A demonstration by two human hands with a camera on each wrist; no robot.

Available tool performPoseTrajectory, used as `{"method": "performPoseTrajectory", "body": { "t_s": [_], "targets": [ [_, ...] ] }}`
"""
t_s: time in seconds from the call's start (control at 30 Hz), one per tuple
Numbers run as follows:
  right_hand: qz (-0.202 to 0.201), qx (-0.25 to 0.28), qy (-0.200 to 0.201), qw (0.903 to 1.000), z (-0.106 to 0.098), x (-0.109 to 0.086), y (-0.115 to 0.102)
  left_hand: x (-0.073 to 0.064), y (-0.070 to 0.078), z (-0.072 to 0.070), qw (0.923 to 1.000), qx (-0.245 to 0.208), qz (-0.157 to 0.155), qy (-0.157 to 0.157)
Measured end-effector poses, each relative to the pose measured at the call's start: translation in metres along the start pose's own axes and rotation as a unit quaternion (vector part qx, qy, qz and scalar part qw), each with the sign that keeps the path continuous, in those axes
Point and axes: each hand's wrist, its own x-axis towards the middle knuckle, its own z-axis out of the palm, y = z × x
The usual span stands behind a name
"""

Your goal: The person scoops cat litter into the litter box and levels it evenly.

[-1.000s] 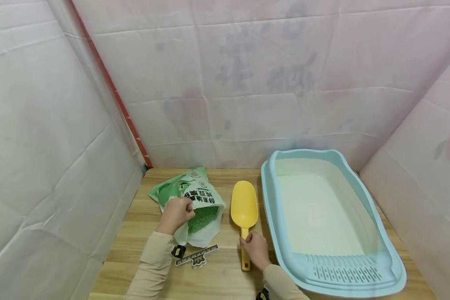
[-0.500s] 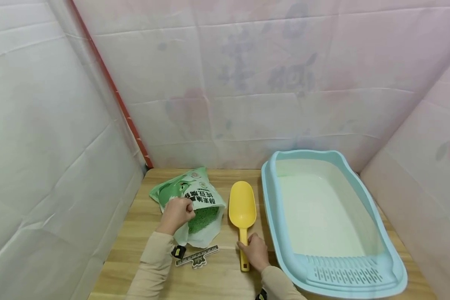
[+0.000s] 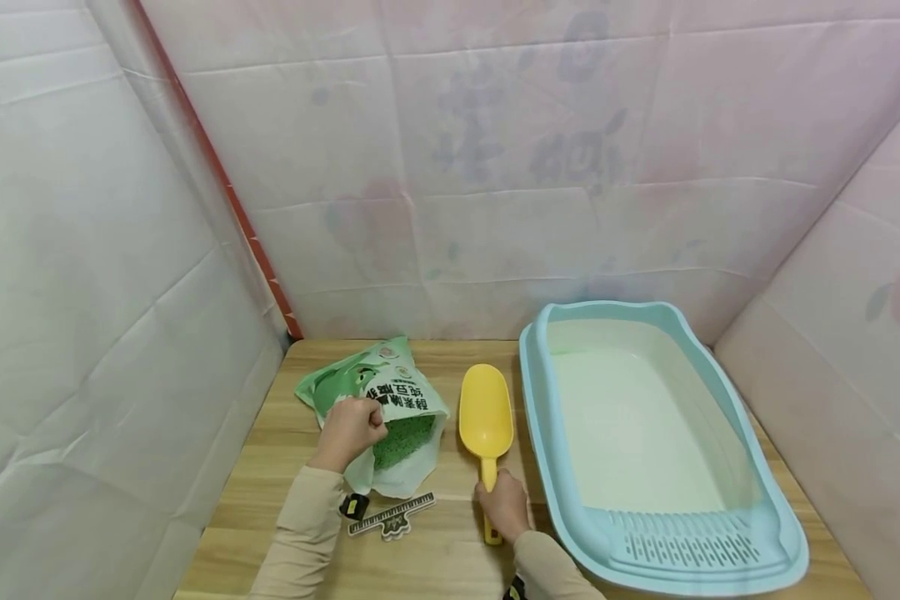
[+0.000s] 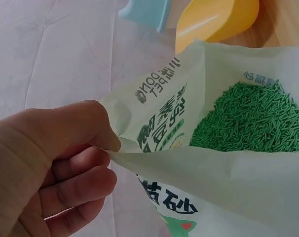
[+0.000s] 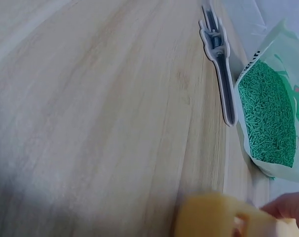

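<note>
My left hand (image 3: pixel 351 429) pinches the edge of an opened bag of cat litter (image 3: pixel 408 392), which lies on its back with its mouth toward me. In the left wrist view the thumb and forefinger grip the bag's rim, and green litter pellets (image 4: pixel 258 118) show inside. My right hand (image 3: pixel 506 504) has its fingers wrapped round the handle of a yellow scoop (image 3: pixel 486 412). The scoop's bowl faces up, points away from me, and holds nothing. In the right wrist view only the blurred yellow handle (image 5: pixel 208 217) and a fingertip show.
A light blue litter tray (image 3: pixel 536 417) with a slotted front ledge stands on the right of the wooden table (image 3: pixel 450 550). A bag clip (image 3: pixel 393 517) lies in front of the bag. Pale cloth walls (image 3: pixel 450 242) rise at the back and both sides.
My right hand has gone from fingertips at the scoop's handle to a fuller grip round it. The scoop has shifted only slightly. My left hand keeps its hold on the bag.
</note>
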Motion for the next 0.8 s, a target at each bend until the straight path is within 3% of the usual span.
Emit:
{"method": "performPoseTrajectory", "body": {
  "t_s": [0.4,0.57,0.8],
  "targets": [
    [0.014,0.031,0.047,0.9983,-0.002,0.001,-0.003,0.0,0.0,0.001,0.9999,-0.003,-0.009,-0.007],
    [0.014,0.038,0.045,0.9982,-0.005,-0.002,-0.004,0.0,0.0,0.001,0.9999,-0.003,-0.009,-0.008],
    [-0.004,0.086,0.026,0.996,-0.016,-0.009,-0.01,-0.001,0.001,0.0,1.0,0.0,-0.007,-0.005]
  ]
}}
